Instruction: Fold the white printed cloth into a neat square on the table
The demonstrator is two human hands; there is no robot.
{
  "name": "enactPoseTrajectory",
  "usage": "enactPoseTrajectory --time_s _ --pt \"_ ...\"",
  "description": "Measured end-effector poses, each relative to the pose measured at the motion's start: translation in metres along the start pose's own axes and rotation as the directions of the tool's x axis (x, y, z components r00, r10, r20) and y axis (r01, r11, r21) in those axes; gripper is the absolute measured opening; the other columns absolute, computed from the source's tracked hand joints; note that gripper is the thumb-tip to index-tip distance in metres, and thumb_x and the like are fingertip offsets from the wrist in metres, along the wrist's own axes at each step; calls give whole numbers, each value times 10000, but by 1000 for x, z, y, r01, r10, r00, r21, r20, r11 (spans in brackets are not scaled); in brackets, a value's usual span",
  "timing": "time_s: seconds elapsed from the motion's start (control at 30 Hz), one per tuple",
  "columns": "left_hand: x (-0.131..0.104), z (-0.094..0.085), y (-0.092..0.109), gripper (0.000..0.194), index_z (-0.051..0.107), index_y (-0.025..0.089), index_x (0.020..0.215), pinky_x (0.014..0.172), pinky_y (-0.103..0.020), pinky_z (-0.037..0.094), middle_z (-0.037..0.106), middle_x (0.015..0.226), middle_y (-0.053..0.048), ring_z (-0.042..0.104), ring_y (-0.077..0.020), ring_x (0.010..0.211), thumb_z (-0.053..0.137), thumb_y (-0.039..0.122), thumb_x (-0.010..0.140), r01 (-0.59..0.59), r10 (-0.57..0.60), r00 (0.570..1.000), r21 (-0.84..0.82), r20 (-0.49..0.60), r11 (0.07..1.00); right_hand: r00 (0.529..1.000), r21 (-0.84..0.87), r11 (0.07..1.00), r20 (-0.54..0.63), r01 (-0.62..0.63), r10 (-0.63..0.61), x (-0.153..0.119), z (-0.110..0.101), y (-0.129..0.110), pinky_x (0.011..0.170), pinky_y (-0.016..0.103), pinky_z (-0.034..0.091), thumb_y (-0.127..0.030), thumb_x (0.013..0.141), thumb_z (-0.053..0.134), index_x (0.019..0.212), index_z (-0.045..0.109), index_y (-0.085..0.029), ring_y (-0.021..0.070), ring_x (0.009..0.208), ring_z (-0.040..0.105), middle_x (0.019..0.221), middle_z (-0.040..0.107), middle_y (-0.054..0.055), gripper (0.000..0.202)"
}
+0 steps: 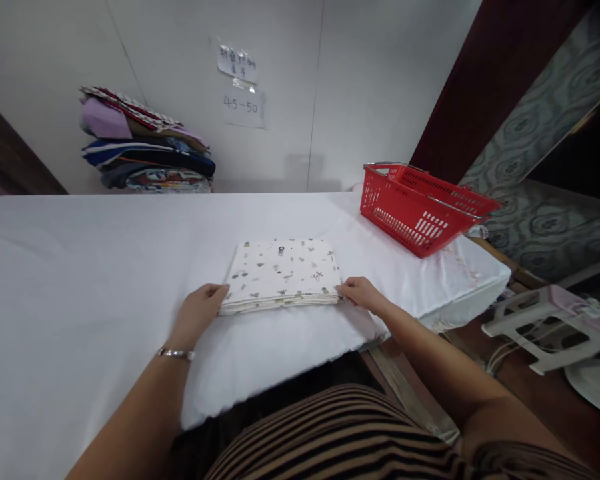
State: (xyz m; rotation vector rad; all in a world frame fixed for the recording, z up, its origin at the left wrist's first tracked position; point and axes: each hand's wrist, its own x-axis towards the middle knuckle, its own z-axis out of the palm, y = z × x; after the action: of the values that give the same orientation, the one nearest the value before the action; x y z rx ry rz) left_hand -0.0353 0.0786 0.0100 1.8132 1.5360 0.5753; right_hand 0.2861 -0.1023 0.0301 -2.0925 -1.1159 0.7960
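A white cloth with small grey-green printed motifs [285, 272] lies folded into a flat, layered rectangle on the white-covered table [105, 267]. My left hand [203, 308] pinches its near left corner, with a silvery bracelet [175, 353] around the wrist. At the near right corner, my right hand [361, 293] grips the cloth's edge between thumb and fingers. The folded layers show along the side facing me. Both hands hide the corners they hold.
A red plastic basket [415, 210] with metal handles stands on the table's right end. A stack of folded fabrics [147, 150] sits at the back left by the wall. Two paper signs [244, 107] hang there. A plastic stool [555, 320] stands at the lower right.
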Motion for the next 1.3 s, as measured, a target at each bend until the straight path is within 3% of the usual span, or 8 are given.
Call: enactPoseTrajectory --time_s 0.2,0.6,0.77,0.9,1.0,1.1,1.17,1.3 --pt "-2 0 1 387 645 198 854 578 -273 462 679 771 -30 618 -199 680 497 535 735 -7 7 1000 -5 5 1000 998 272 961 32 -57 50 2 -2 3 379 199 238 -288 730 579 564 460 -190 60 351 348 387 422 -75 228" --pt "2 1 -4 412 646 201 865 588 -289 465 685 791 -42 623 -212 682 486 556 731 -28 28 1000 -1 11 1000 994 -3 995 -40 -104 104 -5 -1 -1 405 199 281 -267 762 594 646 538 -176 77 375 410 385 449 -68 157" --pt "3 1 -5 428 662 201 869 575 -292 456 679 746 -37 617 -209 659 490 563 719 -22 22 1000 19 14 1000 992 90 989 46 -120 117 -7 -1 -3 364 194 249 -338 804 567 636 517 -179 67 361 388 413 466 -58 237" --pt "0 -1 -1 449 655 204 843 582 -293 466 679 759 -38 619 -210 673 485 601 722 -6 6 1000 -3 10 1000 990 171 976 71 -133 123 -3 -2 -6 351 186 231 -287 758 615 591 503 -172 58 368 387 427 472 -50 232" --pt "-3 -3 4 486 643 201 869 585 -297 482 680 783 -42 615 -205 654 501 636 706 8 -6 999 -47 41 999 973 349 912 158 -215 169 -1 -5 -15 332 177 177 -258 706 645 578 486 -167 49 371 382 466 503 -35 224" --pt "-4 -3 3 463 625 198 894 573 -286 491 685 839 -50 621 -200 668 566 601 674 12 -7 999 -100 52 995 965 610 761 250 -221 80 0 -6 -26 331 165 155 -283 676 657 631 502 -160 41 392 392 528 531 -28 202" --pt "-2 -1 0 413 618 203 877 566 -277 491 683 841 -48 624 -196 677 589 557 666 19 -15 999 -111 43 994 961 668 710 271 -222 46 -1 -4 -30 333 159 171 -285 678 650 658 518 -155 40 405 409 553 544 -24 187" --pt "2 1 -5 342 614 204 834 546 -269 482 675 778 -37 620 -187 656 580 502 668 34 -29 999 -111 42 993 954 397 876 230 -273 193 0 2 -23 322 168 200 -234 701 640 583 511 -150 55 373 425 475 528 -18 194"
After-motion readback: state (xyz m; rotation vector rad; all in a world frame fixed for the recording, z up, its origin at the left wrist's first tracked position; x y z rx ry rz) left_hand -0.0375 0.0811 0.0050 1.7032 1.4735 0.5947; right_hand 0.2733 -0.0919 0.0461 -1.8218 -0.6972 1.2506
